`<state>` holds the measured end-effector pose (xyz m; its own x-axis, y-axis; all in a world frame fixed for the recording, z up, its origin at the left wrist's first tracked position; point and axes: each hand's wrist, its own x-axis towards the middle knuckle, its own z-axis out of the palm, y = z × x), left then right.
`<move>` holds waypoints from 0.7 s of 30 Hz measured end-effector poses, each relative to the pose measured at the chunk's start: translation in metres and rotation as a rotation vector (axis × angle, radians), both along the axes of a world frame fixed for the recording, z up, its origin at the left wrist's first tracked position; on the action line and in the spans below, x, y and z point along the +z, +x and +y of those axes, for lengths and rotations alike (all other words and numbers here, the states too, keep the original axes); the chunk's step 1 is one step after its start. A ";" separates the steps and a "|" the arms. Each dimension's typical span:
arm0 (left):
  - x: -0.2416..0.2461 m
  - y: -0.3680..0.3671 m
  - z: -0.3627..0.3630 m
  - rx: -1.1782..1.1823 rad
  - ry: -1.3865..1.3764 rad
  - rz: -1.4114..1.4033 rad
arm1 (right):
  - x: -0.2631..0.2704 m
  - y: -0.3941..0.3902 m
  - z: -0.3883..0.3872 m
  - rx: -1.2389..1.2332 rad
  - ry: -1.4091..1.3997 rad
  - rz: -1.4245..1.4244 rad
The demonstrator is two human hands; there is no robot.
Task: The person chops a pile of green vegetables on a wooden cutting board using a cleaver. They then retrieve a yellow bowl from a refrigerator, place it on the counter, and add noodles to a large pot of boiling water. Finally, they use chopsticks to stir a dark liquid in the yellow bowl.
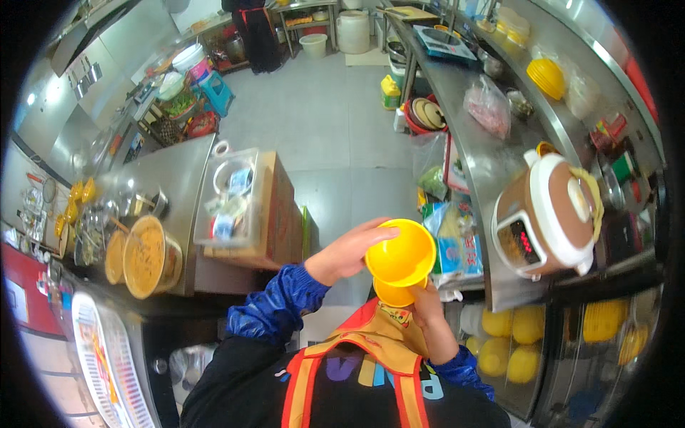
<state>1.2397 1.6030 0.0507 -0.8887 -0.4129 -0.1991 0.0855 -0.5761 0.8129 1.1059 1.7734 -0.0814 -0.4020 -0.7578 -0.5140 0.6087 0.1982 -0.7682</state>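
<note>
My left hand [345, 249] grips a yellow bowl [401, 254] by its rim, thumb over the edge; the part of the bowl I can see inside holds nothing. Just below it, a second yellow bowl [393, 294] is held by my right hand [428, 307], close to my apron [348, 334]. The upper bowl partly covers the lower one, and I cannot tell whether the two touch. Both bowls are in front of my chest, above the floor between two steel counters.
On the right steel counter [473, 155] stand an electric pressure cooker [551, 214] and a bagged item [488, 109]. A cardboard box [278, 214] carries a clear plastic bin [230, 198] at left, near a tub of orange-brown paste [150, 257]. Another person [257, 37] stands at the back.
</note>
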 end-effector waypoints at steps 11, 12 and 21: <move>0.066 -0.064 -0.159 0.378 -0.092 -0.099 | 0.102 -0.135 -0.207 0.023 -0.049 0.007; 0.072 -0.068 -0.171 0.411 -0.015 -0.104 | 0.119 -0.142 -0.224 0.041 -0.056 0.001; 0.101 -0.128 -0.321 0.424 0.192 -0.073 | 0.138 -0.250 -0.392 -0.031 -0.139 0.003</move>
